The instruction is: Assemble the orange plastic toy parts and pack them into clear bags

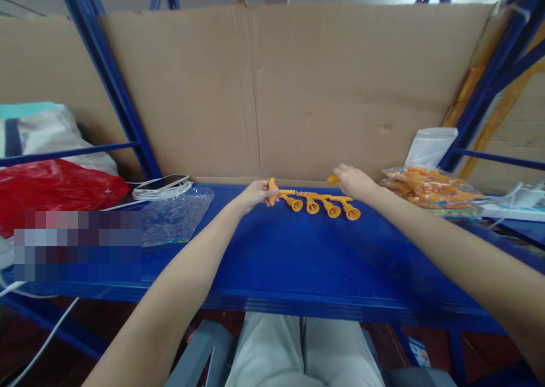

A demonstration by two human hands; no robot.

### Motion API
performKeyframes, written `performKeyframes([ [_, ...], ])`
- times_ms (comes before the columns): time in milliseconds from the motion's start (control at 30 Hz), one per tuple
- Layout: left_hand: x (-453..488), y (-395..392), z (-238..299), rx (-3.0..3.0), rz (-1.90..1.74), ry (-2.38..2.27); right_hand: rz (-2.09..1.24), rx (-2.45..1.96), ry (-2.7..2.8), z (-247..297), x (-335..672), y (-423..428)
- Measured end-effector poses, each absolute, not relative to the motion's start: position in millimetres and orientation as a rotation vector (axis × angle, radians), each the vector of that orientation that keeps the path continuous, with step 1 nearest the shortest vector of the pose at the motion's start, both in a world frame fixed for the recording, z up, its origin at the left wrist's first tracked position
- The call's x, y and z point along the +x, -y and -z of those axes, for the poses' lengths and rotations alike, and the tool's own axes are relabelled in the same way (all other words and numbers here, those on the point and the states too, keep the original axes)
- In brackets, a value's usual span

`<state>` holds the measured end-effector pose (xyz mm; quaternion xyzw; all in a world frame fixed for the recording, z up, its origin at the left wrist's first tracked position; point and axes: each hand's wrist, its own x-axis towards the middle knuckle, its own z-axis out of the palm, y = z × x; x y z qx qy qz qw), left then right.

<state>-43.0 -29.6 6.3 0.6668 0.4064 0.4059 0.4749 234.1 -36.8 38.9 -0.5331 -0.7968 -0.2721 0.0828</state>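
Note:
A row of several small orange plastic trumpet-shaped pieces (323, 204) lies on the blue metal shelf (298, 262), bells pointing toward me. My left hand (254, 194) is closed on an orange piece (272, 191) at the row's left end. My right hand (355, 183) is curled around another orange piece (332, 179) just behind the row's right end.
A clear bag of more orange pieces (430, 188) lies at the right, with a white packet (430, 146) behind it. A phone (164, 183) on a coiled white cable and an empty clear bag (174, 214) lie at the left, beside a red bag (51, 188). Cardboard (298, 92) backs the shelf.

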Motion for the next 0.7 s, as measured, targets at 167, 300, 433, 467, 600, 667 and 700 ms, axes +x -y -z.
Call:
performKeyframes([
  [167, -39, 30, -4, 1.613, -1.028, -0.975, 0.24, -1.443, 2.037, -17, 240, 39],
  [300, -38, 29, -4, 1.598, -1.04, -0.987, -0.248, -1.311, 1.916, -1, 251, 40],
  [433, -37, 29, -5, 1.589, -1.036, -0.999, -0.674, -1.107, 1.812, 3, 253, 43],
  [467, -37, 30, -5, 1.588, -1.037, -1.003, -0.723, -1.08, 1.803, 3, 252, 44],
  [600, -35, 33, -6, 1.593, -1.025, -1.004, -0.788, -1.057, 1.802, 4, 244, 47],
  [667, -34, 34, -5, 1.6, -1.018, -0.991, -0.788, -1.059, 1.79, 5, 242, 48],
  [700, -34, 33, -5, 1.605, -1.016, -0.985, -0.788, -1.058, 1.784, 6, 241, 48],
])
